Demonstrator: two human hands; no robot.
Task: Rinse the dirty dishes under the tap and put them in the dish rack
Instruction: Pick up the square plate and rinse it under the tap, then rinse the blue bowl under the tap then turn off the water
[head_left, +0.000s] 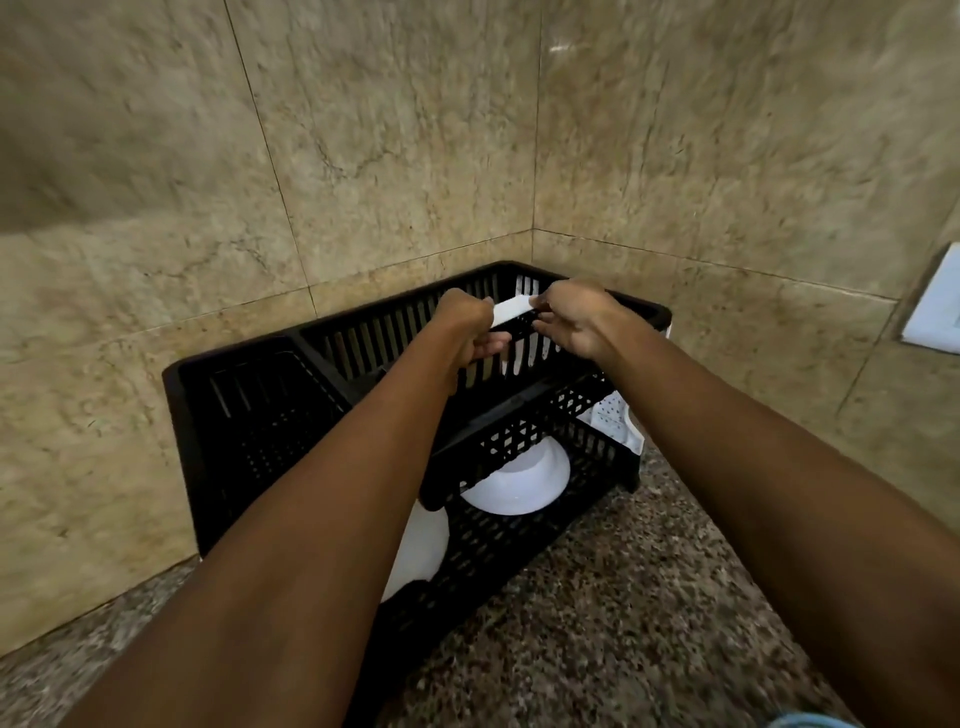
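A black plastic dish rack (270, 415) with slotted walls and a lattice front sits in the corner where two beige, veined stone-tile walls (363, 130) meet, standing on a speckled granite counter (597, 597). Both bare forearms reach out over the rack's upper tier. The left hand (467, 332) and the right hand (571, 322) are curled around opposite ends of a flat white dish (511, 310), a thin, smooth-edged piece held edge-on just above the rack's upper compartment, close to its rear slatted wall; only a narrow white strip of it shows between the two hands, so its full shape cannot be told. The left hand's fingers (491, 345) wrap under it, while the right hand pinches its other end from above. In the rack's lower tier, behind the lattice front, a round white bowl (519, 483) with a glossy surface rests tilted, and to its left, lower down and partly hidden by the left forearm, another rounded white dish (423, 545) shows through a gap in the front. At the rack's right end a white perforated piece (613, 415), dotted with small holes, leans against the outside. On the wall well to the right of the rack is a white rectangular wall plate (935, 306).
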